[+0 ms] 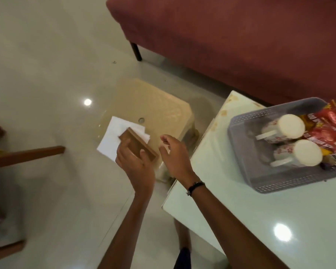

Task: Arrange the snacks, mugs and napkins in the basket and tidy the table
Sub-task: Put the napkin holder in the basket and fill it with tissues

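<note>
With the left hand (133,158) gripping the wooden holder (138,145) and napkins (113,136) off the table's (260,220) edge and the right hand (173,152) loosely curled and empty, we should steady the loose sheets before carrying them into the basket (241,131).

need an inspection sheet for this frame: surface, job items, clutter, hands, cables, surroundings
Surface: pale glossy table, stained near its far corner.
Job's things: grey basket on the table holds two mugs lying on their sides and red snack packets; white napkins are off the table, with a brown wooden holder.
Clutter: nothing seen on the table outside the basket.
Grippers: left hand has its grip on the holder; right hand is loosely curled, holding nothing.
Cables: nothing seen.
Surroundings: beige plastic stool under the napkins, maroon sofa, wooden chair, tiled floor.
</note>
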`<action>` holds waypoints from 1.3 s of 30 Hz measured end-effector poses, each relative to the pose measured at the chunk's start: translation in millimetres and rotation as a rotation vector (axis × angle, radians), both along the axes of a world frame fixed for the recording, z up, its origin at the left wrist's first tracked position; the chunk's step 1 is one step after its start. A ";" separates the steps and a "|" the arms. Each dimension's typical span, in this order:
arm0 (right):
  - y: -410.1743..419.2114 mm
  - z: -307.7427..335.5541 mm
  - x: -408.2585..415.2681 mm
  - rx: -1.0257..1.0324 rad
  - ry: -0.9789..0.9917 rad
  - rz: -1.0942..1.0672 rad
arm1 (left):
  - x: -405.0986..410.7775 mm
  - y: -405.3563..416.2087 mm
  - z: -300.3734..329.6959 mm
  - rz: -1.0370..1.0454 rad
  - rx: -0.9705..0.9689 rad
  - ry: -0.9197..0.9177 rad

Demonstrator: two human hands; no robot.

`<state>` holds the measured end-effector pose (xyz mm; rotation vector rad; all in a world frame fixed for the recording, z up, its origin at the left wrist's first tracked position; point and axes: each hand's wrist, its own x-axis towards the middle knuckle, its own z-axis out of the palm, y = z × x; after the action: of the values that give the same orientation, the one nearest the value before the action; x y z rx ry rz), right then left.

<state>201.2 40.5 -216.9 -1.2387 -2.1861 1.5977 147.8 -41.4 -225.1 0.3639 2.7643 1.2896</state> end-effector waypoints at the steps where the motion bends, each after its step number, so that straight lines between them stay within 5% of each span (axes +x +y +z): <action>1: -4.0 -2.2 -7.3 0.029 -0.024 0.057 | -5.4 -4.4 -3.3 0.053 0.017 -0.077; 5: -13.9 -13.2 -29.3 0.131 -0.121 0.210 | -20.2 -13.2 -10.2 0.123 0.147 -0.488; 11: -23.6 -27.1 -36.7 0.195 -0.163 0.281 | -25.9 -18.7 -13.7 0.036 0.138 -0.609; 21: -19.5 -9.2 10.0 0.167 -0.038 0.138 | 7.0 -6.9 10.4 -0.123 0.109 -0.532; 31: 46.5 9.4 162.0 0.323 -0.049 -0.273 | 127.9 74.9 25.5 -0.637 0.151 -0.547; 39: 100.1 -20.4 233.7 0.314 -0.191 -0.403 | 191.0 124.3 5.6 -0.847 0.051 -0.270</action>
<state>434.9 140.6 -237.3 -1.6453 -2.0140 0.9775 338.8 82.9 -219.5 1.1089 1.9687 1.0575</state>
